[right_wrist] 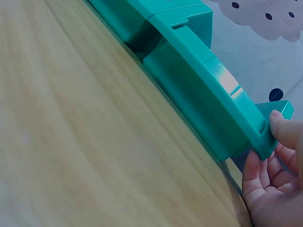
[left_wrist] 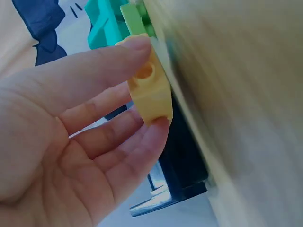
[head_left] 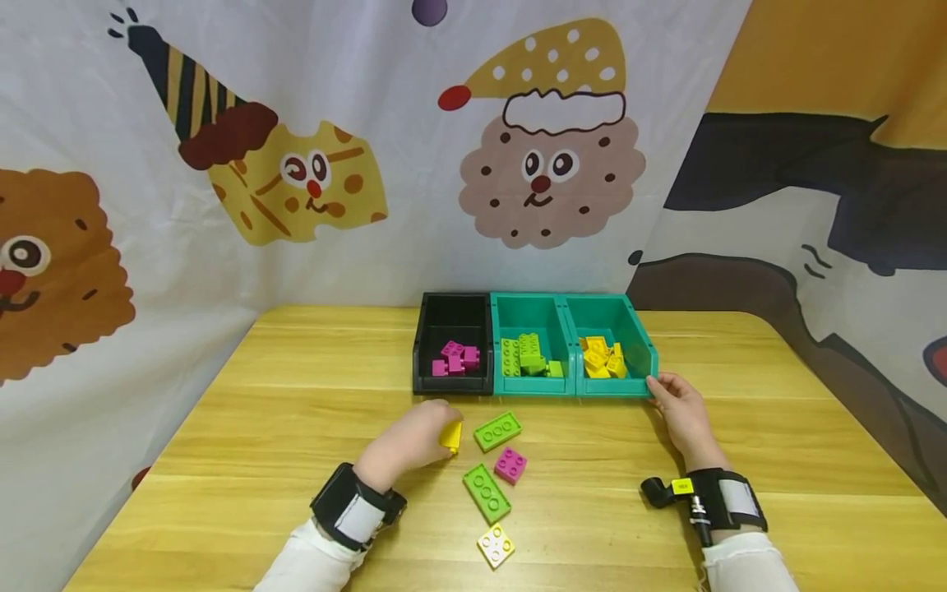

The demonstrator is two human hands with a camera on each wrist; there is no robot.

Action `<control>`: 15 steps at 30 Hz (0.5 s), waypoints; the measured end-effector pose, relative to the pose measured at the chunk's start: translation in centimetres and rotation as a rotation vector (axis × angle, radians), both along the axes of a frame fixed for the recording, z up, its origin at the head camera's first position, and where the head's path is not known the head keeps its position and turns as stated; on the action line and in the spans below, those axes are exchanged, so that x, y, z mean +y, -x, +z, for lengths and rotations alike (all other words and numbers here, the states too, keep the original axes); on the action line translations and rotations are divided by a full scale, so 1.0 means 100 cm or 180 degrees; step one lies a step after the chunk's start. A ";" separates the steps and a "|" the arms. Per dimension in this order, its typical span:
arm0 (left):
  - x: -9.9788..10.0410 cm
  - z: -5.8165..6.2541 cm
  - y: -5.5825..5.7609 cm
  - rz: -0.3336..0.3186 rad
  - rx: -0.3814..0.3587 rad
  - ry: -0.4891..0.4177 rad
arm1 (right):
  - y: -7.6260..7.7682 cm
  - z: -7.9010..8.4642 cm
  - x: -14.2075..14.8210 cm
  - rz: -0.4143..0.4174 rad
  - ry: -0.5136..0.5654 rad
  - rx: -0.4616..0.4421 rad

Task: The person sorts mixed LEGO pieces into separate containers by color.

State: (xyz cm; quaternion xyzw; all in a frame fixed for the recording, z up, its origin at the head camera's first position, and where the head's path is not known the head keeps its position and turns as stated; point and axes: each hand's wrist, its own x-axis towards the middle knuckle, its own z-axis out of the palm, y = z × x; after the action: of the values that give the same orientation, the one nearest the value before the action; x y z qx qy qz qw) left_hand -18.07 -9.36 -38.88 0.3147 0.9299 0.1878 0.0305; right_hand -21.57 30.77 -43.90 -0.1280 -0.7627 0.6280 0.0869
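Observation:
My left hand (head_left: 414, 436) pinches a yellow toy brick (head_left: 450, 437) between thumb and fingertips, in front of the black bin. Close up in the left wrist view, the brick (left_wrist: 154, 97) shows a round stud, with the thumb at one end. My right hand (head_left: 682, 411) grips the front right corner of the right teal bin (head_left: 649, 362), thumb on the rim and fingers below it in the right wrist view. Between the hands lie two long green bricks (head_left: 497, 432) (head_left: 487, 493), a magenta brick (head_left: 510, 465) and a pale yellow brick (head_left: 496, 546).
Three bins stand side by side at the table's back. The black bin (head_left: 453, 386) contains magenta bricks (head_left: 455, 358), the middle teal bin (head_left: 533, 386) green bricks (head_left: 529, 352), the right one yellow bricks (head_left: 602, 358). A printed cloth (head_left: 414, 263) hangs behind the wooden table (head_left: 296, 386).

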 end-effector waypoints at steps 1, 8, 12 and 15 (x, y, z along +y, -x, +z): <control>0.001 0.001 0.001 0.0006 0.0033 -0.0011 | 0.000 0.000 0.000 0.0004 -0.0017 -0.0010; 0.016 0.021 0.008 0.0025 0.0112 -0.0152 | -0.001 0.000 0.000 -0.0009 -0.0033 0.0006; 0.028 0.038 0.011 0.0030 0.0196 -0.0187 | 0.000 0.001 -0.001 -0.0020 0.0045 0.0042; 0.037 0.051 0.012 0.0063 0.0211 -0.0216 | 0.000 0.001 -0.001 -0.0032 0.0051 0.0041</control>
State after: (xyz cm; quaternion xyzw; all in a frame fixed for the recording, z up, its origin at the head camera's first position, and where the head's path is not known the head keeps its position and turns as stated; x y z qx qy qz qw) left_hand -19.27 -5.70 -33.79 0.3124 0.9266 0.2090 -0.0129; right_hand -21.53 30.63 -43.78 -0.1286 -0.7564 0.6344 0.0939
